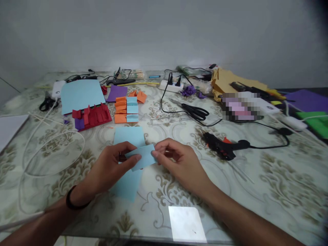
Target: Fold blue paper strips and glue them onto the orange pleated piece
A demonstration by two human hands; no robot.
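Blue paper piece point(146, 158), shown raised just above further blue paper point(129, 184) on the tabletop point(230, 205). Its left part was pinched between the thumb and fingers of the left hand point(107, 169), its right end between those of the right hand point(180, 164). The piece was judged very light, flexible, unlikely to slip but easily creased; a gentle hold at opposite ends was considered best suited, hard squeezing being avoided.
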